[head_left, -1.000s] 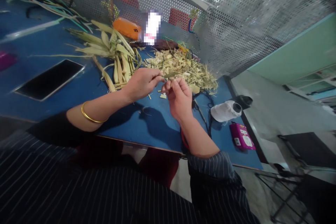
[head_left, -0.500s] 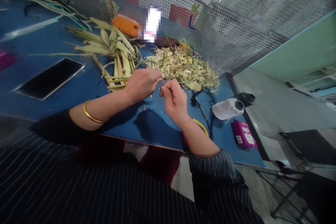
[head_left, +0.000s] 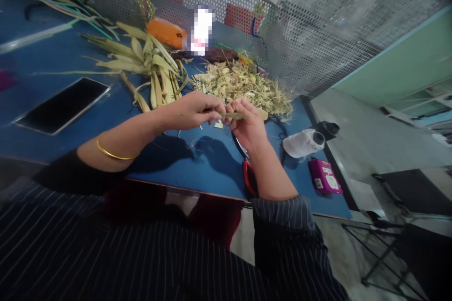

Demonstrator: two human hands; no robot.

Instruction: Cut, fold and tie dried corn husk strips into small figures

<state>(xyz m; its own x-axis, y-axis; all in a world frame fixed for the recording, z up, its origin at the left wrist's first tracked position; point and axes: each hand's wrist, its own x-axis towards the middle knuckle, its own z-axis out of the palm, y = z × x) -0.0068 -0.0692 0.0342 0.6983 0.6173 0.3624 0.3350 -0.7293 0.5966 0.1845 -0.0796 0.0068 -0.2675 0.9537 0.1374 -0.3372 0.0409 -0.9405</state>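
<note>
Your L hand (head_left: 197, 110) and R hand (head_left: 251, 127) are both pinched on 1 green strip (head_left: 235, 115), held between them above the counter (head_left: 208, 174), prob. for better control. Just behind lies 1 scrap pile (head_left: 240, 82); 1 phone (head_left: 63, 106) and 1 white spool (head_left: 300, 144) rest at opp. sides, prob. out of your way.

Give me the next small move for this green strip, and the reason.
Perhaps firm up the right grip on the green strip: the left grip appears to pinch one end, while the rest lies across the right grip, whose hold is hard to make out.
</note>
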